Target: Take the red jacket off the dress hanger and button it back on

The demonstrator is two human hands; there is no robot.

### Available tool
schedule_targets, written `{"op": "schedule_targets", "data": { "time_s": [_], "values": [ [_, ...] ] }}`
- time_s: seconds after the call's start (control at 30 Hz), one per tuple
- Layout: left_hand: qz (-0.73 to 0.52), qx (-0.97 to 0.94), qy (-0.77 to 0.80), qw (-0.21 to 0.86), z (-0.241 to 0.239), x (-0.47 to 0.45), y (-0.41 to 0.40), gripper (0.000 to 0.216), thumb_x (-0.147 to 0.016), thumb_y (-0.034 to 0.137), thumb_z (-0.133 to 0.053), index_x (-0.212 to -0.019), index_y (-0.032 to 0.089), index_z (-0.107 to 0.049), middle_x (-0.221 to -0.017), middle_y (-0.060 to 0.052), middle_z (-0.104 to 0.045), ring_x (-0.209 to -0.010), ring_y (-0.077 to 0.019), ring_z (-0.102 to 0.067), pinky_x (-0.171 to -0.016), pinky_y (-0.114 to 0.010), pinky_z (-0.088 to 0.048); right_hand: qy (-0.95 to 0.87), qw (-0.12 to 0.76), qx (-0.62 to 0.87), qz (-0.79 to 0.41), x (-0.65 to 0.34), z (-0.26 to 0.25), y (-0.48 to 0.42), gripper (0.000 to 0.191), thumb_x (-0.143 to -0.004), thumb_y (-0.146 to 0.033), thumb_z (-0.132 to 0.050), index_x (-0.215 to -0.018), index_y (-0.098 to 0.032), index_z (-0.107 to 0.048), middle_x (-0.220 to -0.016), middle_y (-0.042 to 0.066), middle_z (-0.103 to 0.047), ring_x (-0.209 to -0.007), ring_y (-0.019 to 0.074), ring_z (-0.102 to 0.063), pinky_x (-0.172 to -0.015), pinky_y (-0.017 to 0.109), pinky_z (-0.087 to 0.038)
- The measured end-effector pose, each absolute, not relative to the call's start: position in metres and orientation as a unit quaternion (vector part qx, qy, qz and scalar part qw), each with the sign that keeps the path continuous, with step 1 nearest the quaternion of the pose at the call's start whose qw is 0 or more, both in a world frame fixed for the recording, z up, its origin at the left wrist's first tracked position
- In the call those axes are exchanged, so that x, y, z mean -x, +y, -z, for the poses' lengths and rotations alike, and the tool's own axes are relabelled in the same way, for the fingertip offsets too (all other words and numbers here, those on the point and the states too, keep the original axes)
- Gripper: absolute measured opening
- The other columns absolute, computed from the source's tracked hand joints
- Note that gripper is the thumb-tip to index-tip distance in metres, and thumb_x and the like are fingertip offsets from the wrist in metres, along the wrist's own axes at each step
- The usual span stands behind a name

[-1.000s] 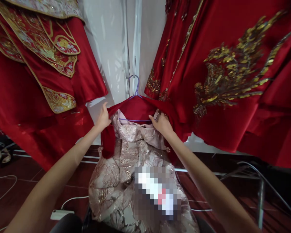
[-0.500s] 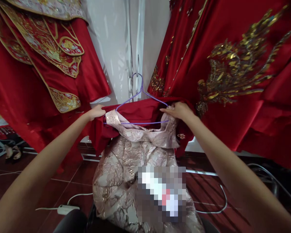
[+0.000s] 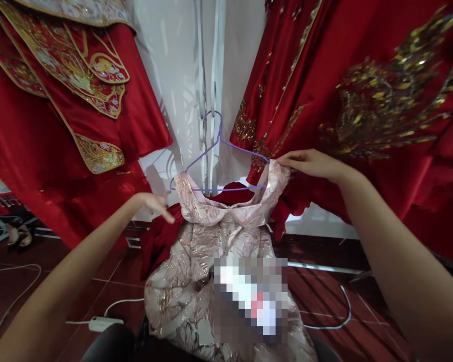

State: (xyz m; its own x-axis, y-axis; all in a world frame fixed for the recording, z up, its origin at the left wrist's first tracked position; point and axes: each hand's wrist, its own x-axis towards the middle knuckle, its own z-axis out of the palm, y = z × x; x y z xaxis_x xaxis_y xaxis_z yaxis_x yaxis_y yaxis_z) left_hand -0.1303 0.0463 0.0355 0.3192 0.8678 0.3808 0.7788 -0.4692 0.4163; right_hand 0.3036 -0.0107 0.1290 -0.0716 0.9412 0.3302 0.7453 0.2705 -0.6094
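Note:
A pale pink dress [image 3: 207,251] with a metallic gold pattern hangs by its straps on a purple hanger [image 3: 234,190]. My right hand [image 3: 317,163] pinches the top of the dress's right strap with thumb and fingertips. My left hand [image 3: 154,205] is held apart from the dress, left of its bodice, fingers spread and nothing in them. Behind the dress droops a dark red cloth [image 3: 160,244], partly hidden by the bodice. A pixelated patch covers whatever lies on the skirt.
Red embroidered gowns [image 3: 136,95] hang on the left, and a red gown with gold sequins [image 3: 381,110] hangs on the right. A white power strip [image 3: 104,323] and cables lie on the tiled floor. High-heeled shoes [image 3: 20,236] stand at far left.
The dark red cloth has dropped from around the hanger to behind the dress. My left hand has let go and moved down; my right hand has shifted right and up to the strap's top.

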Motion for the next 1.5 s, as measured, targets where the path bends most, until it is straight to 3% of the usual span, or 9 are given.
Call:
{"op": "schedule_targets", "data": {
  "time_s": [0.17,0.37,0.57,0.8,0.9,0.97,1.1,1.23,1.5],
  "values": [
    [-0.287,-0.82,0.429,0.248,-0.068,0.114,0.074,0.045,-0.083,0.047,-0.047,-0.118,0.02,-0.053,-0.113,-0.009,-0.062,-0.099,-0.0163,-0.059,-0.081,-0.026,-0.046,-0.718,0.38,0.568,-0.13,-0.309,-0.119,0.008,0.024,-0.081,-0.03,-0.055,-0.092,-0.014,-0.067,-0.091,0.006,-0.069,-0.08,0.0137,-0.061,-0.078,0.027,-0.047],
    [-0.344,-0.793,0.396,0.311,-0.067,0.102,0.071,0.04,-0.077,0.05,-0.052,-0.093,0.017,-0.068,-0.079,-0.004,-0.065,-0.066,-0.0115,-0.055,-0.061,-0.021,-0.044,-0.705,0.422,0.56,-0.109,-0.3,-0.097,0.02,0.021,-0.08,-0.031,-0.055,-0.09,-0.018,-0.068,-0.094,0.004,-0.07,-0.086,0.0158,-0.063,-0.077,0.027,-0.049],
    [-0.464,-0.718,0.476,0.21,-0.041,0.128,0.07,0.042,-0.074,0.054,-0.051,-0.07,0.014,-0.063,-0.058,0.0,-0.054,-0.06,-0.012,-0.047,-0.052,-0.02,-0.034,-0.61,0.433,0.664,-0.007,-0.309,-0.079,0.019,0.028,-0.082,-0.029,-0.049,-0.094,-0.013,-0.069,-0.096,0.011,-0.069,-0.088,0.0215,-0.064,-0.076,0.031,-0.048],
    [-0.288,-0.798,0.512,0.135,-0.005,0.145,0.045,0.044,-0.08,0.049,-0.044,-0.052,0.015,-0.053,-0.045,0.003,-0.04,-0.046,-0.009,-0.036,-0.046,-0.021,-0.026,-0.641,0.269,0.717,-0.057,-0.323,-0.013,-0.014,0.023,-0.078,-0.026,-0.049,-0.086,-0.019,-0.069,-0.086,0.008,-0.071,-0.082,0.0236,-0.065,-0.071,0.031,-0.047],
    [-0.243,-0.87,0.426,0.053,-0.018,0.112,0.033,0.038,-0.086,0.042,-0.04,-0.066,0.017,-0.061,-0.059,0.0,-0.056,-0.056,-0.0126,-0.05,-0.056,-0.023,-0.038,-0.716,0.235,0.653,-0.08,-0.303,-0.006,-0.028,0.022,-0.08,-0.028,-0.047,-0.083,-0.022,-0.067,-0.082,0.004,-0.07,-0.078,0.0209,-0.065,-0.069,0.029,-0.046],
    [-0.243,-0.908,0.341,-0.016,-0.031,0.083,0.031,0.032,-0.087,0.036,-0.041,-0.074,0.017,-0.064,-0.091,-0.006,-0.065,-0.086,-0.0178,-0.058,-0.078,-0.03,-0.044,-0.781,0.23,0.579,-0.043,-0.285,-0.013,-0.032,0.022,-0.082,-0.03,-0.045,-0.08,-0.023,-0.066,-0.083,0.004,-0.069,-0.08,0.0205,-0.063,-0.073,0.031,-0.046],
    [-0.206,-0.941,0.245,-0.111,-0.039,0.035,0.04,0.026,-0.086,0.032,-0.047,-0.079,0.019,-0.068,-0.14,-0.005,-0.04,-0.129,-0.024,-0.032,-0.107,-0.047,-0.025,-0.826,0.27,0.477,0.13,-0.262,-0.036,-0.026,0.022,-0.084,-0.031,-0.046,-0.084,-0.023,-0.066,-0.103,0.006,-0.065,-0.101,0.0233,-0.057,-0.098,0.045,-0.032],
    [-0.162,-0.946,0.25,-0.126,-0.021,0.016,0.048,0.019,-0.083,0.029,-0.051,-0.082,0.022,-0.07,-0.142,-0.003,-0.038,-0.135,-0.0255,-0.024,-0.111,-0.053,-0.011,-0.782,0.311,0.473,0.26,-0.27,-0.046,-0.016,0.023,-0.087,-0.03,-0.042,-0.088,-0.023,-0.064,-0.116,0.005,-0.061,-0.109,0.0234,-0.053,-0.108,0.053,-0.01],
    [-0.191,-0.951,0.236,-0.059,-0.014,0.028,0.023,0.024,-0.085,0.031,-0.049,-0.078,0.021,-0.069,-0.138,-0.005,-0.041,-0.129,-0.023,-0.034,-0.111,-0.05,-0.015,-0.686,0.346,0.542,0.34,-0.33,-0.019,-0.001,0.026,-0.089,-0.026,-0.037,-0.093,-0.017,-0.061,-0.103,0.01,-0.067,-0.099,0.0239,-0.058,-0.107,0.049,-0.014]
  ]
}}
